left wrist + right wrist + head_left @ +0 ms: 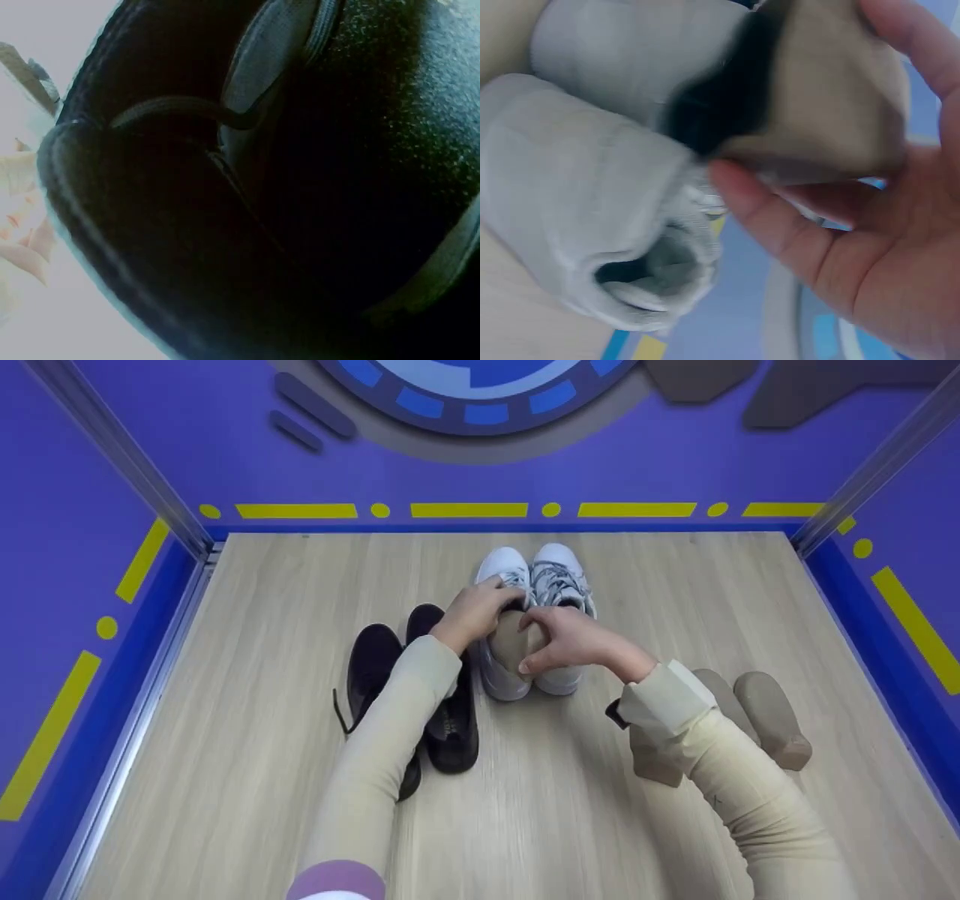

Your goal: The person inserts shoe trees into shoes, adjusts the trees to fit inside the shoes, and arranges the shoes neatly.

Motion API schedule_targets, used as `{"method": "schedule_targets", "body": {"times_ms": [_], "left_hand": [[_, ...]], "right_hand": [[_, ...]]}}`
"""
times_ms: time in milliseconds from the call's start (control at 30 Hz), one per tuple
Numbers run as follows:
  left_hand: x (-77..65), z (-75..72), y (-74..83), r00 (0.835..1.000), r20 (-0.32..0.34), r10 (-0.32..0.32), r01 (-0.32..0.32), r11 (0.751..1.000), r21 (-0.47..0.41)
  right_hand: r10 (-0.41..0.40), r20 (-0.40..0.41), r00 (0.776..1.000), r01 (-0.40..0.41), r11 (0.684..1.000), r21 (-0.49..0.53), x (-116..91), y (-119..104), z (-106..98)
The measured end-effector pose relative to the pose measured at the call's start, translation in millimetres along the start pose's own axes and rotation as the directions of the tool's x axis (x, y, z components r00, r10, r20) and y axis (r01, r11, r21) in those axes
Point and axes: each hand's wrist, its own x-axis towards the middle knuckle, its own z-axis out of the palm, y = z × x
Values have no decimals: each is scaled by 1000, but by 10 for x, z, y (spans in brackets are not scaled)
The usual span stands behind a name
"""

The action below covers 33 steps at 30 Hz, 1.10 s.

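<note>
My right hand [570,641] holds a tan shoe tree [510,641] between thumb and fingers. Its front reaches into the dark opening of the left white sneaker [504,679], with the blocky heel end [832,97] still above the shoe in the right wrist view. At that sneaker's laces and tongue, my left hand [476,611] grips with bent fingers. Close beside it stands the other white sneaker [556,566], grey laces done up, its padded collar [645,277] showing. Both toes point to the back wall.
A pair of dark shoes lies left of the sneakers: one shoe [371,656] with a loose lace, the other [454,735] filling the left wrist view. More tan shoe trees [772,712] lie at right, partly under my right sleeve. Blue walls [420,484] enclose the wooden surface [555,787].
</note>
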Motion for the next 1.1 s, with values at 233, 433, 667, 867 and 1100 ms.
{"method": "schedule_targets", "body": {"times_ms": [233, 433, 667, 867, 1100], "left_hand": [[4, 12, -2, 1000, -5, -2, 2, 1000, 11], [-2, -6, 6, 1000, 20, -24, 24, 1000, 18], [-4, -7, 20, 999, 49, -18, 15, 997, 75], [-7, 7, 14, 997, 77, -13, 3, 992, 126], [-14, 15, -10, 1000, 25, 6, -7, 998, 62]], "right_hand": [[3, -195, 981, 27, 988, 151, -50, 139, 218], [-24, -324, 946, 62, 992, 107, -50, 153, 379], [18, -331, 943, 19, 994, 109, -45, 154, 421], [-2, -334, 942, 29, 997, 76, -40, 176, 435], [18, -325, 946, -1, 999, 53, -36, 178, 429]]}}
